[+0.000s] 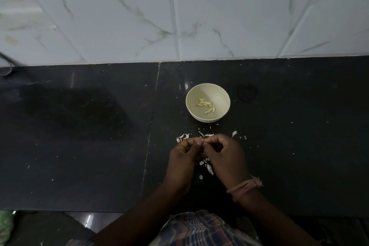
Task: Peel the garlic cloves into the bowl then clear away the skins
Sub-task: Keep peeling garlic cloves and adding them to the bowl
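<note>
A pale bowl (219,94) stands on the black counter (89,136) and holds several peeled garlic cloves (205,105). Just in front of it, my left hand (184,156) and my right hand (225,156) meet, fingertips curled together, pinching a small garlic clove (203,141) that is mostly hidden between them. White skins (182,137) lie scattered on the counter beyond my fingers, and more skins (208,168) lie under my hands.
A white marble-patterned tiled wall (179,22) rises behind the counter. A seam (152,126) runs down the counter left of the bowl. The counter's front edge (79,210) is near my body. Something green (6,225) sits at the bottom left.
</note>
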Tool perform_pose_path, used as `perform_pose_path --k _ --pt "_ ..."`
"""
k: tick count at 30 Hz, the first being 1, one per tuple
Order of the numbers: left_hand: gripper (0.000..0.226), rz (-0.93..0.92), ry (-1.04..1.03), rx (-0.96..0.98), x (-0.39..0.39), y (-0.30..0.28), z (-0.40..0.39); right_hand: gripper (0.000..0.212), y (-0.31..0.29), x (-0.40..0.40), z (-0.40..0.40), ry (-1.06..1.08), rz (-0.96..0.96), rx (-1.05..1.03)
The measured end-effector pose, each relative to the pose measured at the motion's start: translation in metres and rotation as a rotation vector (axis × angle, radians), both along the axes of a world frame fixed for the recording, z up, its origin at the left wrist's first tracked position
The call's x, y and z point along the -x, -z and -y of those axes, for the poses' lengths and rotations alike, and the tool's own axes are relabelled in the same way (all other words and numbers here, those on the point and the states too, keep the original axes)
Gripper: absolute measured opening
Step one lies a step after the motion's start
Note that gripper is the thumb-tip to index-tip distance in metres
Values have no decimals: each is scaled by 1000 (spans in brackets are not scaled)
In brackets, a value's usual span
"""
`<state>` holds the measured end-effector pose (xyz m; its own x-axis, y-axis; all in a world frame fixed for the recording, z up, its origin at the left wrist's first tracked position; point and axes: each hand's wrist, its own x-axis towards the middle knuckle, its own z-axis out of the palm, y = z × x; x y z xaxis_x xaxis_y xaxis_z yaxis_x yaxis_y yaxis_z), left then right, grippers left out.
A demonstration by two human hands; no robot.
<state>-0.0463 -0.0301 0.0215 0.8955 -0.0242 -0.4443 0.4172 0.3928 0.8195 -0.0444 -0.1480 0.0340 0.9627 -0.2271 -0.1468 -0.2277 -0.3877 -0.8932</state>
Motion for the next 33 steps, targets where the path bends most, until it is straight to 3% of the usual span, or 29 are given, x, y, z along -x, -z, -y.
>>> perform_pose_path --k 4,13,24,33 --pt "14 8 10 41 -2 -2 0 12 0 -1 2 -31 -13 12" --pt "9 60 -9 -106 -3 -9 -5 9 -11 -4 6 -25 -10 -114" --pt "7 154 132 -415 -9 -21 -14 7 -7 -5 12 -108 60 72" --pt "6 179 180 -429 -13 -25 -19 11 -13 -8 9 -98 31 -9"
